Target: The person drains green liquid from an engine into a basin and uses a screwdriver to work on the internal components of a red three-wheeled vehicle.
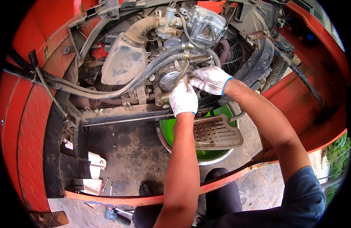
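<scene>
My left hand (183,97), in a white work glove, has its fingers closed at the lower engine beside the round metal cover (167,79), where a thin brass-coloured strip (182,70) runs up. My right hand (210,79), also gloved, reaches in from the right with bent fingers pressed against the left hand's fingertips, just below a coiled spring (199,59) and rubber hoses (152,69). What either hand grips is hidden by the fingers. An air box (122,60) sits to the left and the cylinder head (207,24) above.
Red body panels (29,133) and a black frame rail (126,116) surround the opening. A green basin (167,127) stands below, under a perforated metal footrest (217,132). Wrenches (111,187) and a power drill (114,216) lie on the concrete floor (118,148). Shock springs (276,72) are at right.
</scene>
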A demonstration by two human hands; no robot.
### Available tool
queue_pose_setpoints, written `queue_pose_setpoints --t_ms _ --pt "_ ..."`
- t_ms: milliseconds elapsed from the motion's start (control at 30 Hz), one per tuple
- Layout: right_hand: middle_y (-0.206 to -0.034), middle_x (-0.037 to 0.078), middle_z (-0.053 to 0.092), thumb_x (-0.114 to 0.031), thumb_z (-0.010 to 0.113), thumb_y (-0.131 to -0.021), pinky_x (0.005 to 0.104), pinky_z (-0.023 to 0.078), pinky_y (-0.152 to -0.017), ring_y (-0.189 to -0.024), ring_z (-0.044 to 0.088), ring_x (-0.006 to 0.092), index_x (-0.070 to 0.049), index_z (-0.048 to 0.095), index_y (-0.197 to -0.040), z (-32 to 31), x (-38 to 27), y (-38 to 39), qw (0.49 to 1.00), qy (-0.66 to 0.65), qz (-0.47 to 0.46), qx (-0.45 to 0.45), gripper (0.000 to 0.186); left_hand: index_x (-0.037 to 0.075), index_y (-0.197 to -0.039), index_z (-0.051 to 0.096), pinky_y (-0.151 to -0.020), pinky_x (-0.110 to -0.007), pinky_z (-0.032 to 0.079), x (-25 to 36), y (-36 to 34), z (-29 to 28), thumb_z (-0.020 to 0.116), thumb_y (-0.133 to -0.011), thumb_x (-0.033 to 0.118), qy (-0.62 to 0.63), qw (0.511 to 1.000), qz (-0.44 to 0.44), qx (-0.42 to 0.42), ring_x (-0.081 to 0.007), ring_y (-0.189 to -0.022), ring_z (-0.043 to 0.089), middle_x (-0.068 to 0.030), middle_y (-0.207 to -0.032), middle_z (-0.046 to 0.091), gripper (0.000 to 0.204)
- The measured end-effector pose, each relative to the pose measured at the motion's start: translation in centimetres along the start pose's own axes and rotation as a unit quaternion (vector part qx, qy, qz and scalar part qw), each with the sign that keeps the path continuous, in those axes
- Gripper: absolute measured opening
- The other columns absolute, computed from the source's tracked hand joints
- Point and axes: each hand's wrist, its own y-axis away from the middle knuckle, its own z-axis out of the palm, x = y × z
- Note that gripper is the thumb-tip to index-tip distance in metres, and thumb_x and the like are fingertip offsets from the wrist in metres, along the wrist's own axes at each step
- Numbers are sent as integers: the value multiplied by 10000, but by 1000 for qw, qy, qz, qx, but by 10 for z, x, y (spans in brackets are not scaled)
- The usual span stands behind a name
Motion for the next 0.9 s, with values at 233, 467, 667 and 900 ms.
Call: queue_pose_setpoints --t_ms 233,467,667,900 --pt "-969 223 675 -329 544 -1038 560 487 -870 -957 645 458 -37 625 -1100 -2 13 14 997 0 -75 35 309 20 -1259 716 -1016 -414 541 4 2 -1 617 -946 132 76 996 0 -37 -355 -1126 712 -211 -1219 732 346" --pt "-1033 233 678 -340 536 -1049 530 498 -904 -1014 643 458 -30 626 -1176 -24 16 23 994 -69 -72 -40 347 -54 -1327 668 -779 -286 616 13 -8 -21 615 -1001 55 425 870 -160 -194 -153 -914 721 -122 -1153 737 348" --pt "-993 221 656 -299 591 -1032 525 499 -880 -976 640 431 -29 632 -1157 -31 17 27 986 -1 -164 32 300 -79 -1378 615 -802 -305 631 9 -10 -22 629 -982 -21 466 839 -182 -216 -182 -937 724 -137 -1206 718 400" --pt "-1069 200 659 -289 554 -1037 535 487 -930 -1011 630 431 -37 637 -1206 -22 28 40 979 0 -181 90 314 -65 -1421 579 -858 -331 634 15 -10 -24 625 -966 -56 484 828 -161 -234 -203 -1053 703 -147 -1298 681 458"
